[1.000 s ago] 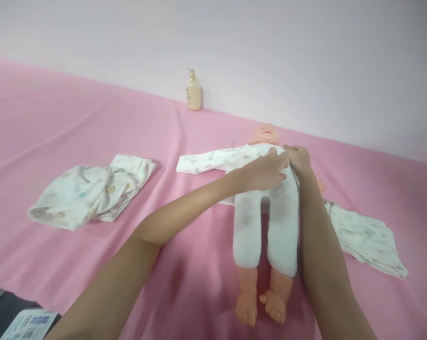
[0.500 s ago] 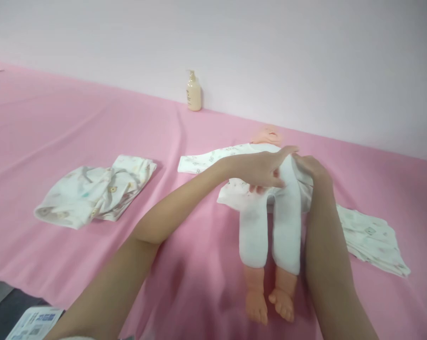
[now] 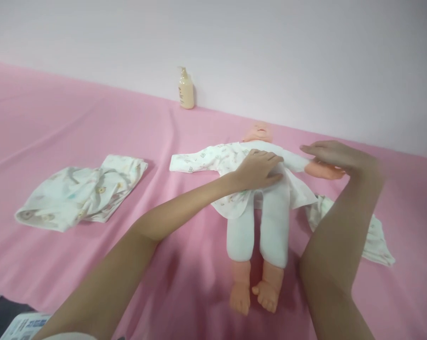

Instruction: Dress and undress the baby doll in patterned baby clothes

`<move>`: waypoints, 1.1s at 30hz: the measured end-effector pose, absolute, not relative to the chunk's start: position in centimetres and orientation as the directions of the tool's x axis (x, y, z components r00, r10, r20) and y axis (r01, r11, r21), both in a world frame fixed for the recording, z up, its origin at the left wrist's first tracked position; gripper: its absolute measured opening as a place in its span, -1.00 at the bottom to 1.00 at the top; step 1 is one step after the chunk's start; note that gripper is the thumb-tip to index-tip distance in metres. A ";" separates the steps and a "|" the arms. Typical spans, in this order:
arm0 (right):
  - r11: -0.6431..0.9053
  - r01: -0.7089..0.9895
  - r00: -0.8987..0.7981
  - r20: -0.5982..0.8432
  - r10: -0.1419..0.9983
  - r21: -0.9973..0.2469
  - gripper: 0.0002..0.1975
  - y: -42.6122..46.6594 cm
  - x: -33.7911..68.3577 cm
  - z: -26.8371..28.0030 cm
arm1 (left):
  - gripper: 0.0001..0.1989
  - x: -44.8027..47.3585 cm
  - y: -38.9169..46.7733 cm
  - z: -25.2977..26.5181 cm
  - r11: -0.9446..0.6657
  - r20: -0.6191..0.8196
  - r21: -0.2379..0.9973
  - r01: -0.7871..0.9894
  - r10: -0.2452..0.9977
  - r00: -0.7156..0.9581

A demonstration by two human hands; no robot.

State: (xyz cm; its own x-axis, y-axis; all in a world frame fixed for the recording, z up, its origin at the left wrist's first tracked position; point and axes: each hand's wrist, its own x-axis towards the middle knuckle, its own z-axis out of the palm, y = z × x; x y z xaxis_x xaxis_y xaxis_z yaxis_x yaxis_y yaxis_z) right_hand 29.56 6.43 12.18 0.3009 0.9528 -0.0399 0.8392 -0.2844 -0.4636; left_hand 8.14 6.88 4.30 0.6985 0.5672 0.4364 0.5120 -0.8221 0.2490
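Note:
A doll (image 3: 275,236) lies on its back, its feet toward me and its head at the far end. A white printed baby shirt (image 3: 213,158) covers its left-side arm and part of the torso; the other side of the shirt spreads out beneath it. The arm on the right has a plain white upper part and a bare forearm (image 3: 322,171). My left hand (image 3: 259,170) rests flat on the doll's torso, fingers apart. Just over the bare forearm is my right hand (image 3: 335,153), fingers stretched leftward and gripping nothing I can see; its contact with the arm is unclear.
Folded printed baby clothing (image 3: 84,191) lies on the pink sheet (image 3: 128,127) at the left. Another folded cloth (image 3: 378,241) is partly behind my right forearm. A pump bottle (image 3: 186,90) stands against the wall. A printed card (image 3: 25,326) shows at the lower left.
My right hand has moved right, from the doll's chest to its forearm. My left hand has settled flatter on the torso. The doll's right-side arm and the shirt's spread side now show.

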 end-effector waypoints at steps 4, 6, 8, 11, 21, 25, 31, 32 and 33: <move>-0.245 0.877 0.209 -0.130 0.969 -0.413 -0.66 4.4 27.3 14.6 | -0.55 8.5 7.2 4.6 -0.767 0.464 0.298 0.568 0.637 0.616; -0.171 0.872 0.148 -0.086 0.985 -0.459 -0.63 3.8 26.8 15.0 | -0.52 8.6 7.3 4.5 -0.745 0.456 0.336 0.577 0.664 0.592; -0.077 0.857 0.071 -0.032 0.997 -0.509 -0.60 3.4 26.3 15.1 | -0.48 8.7 7.2 4.5 -0.724 0.455 0.356 0.591 0.687 0.567; 0.005 0.840 -0.006 -0.002 1.000 -0.543 -0.59 3.1 24.7 15.2 | -0.40 9.0 6.8 4.8 -0.691 0.478 0.354 0.630 0.713 0.514; 0.067 0.858 -0.051 0.046 0.998 -0.509 -0.68 1.9 20.1 16.2 | -0.70 9.1 7.4 5.5 -0.673 0.573 0.569 0.472 0.736 0.359; 0.097 0.678 -0.034 0.100 0.994 -0.728 -0.70 4.1 23.2 15.0 | -0.69 9.0 7.8 4.9 -0.658 0.606 0.682 0.321 0.753 0.256; -0.225 0.839 0.287 0.053 0.956 -0.495 -0.85 10.5 27.3 7.8 | -0.60 9.3 8.2 3.9 -0.650 0.626 0.728 0.217 0.759 0.175; -0.248 0.865 0.266 -0.021 0.964 -0.435 -0.93 11.2 27.5 6.5 | -0.59 9.3 8.1 3.9 -0.638 0.613 0.736 0.227 0.770 0.176; -0.232 0.873 0.230 -0.057 0.972 -0.428 -0.90 11.7 27.5 5.3 | -0.58 9.3 8.1 4.0 -0.621 0.595 0.746 0.241 0.784 0.180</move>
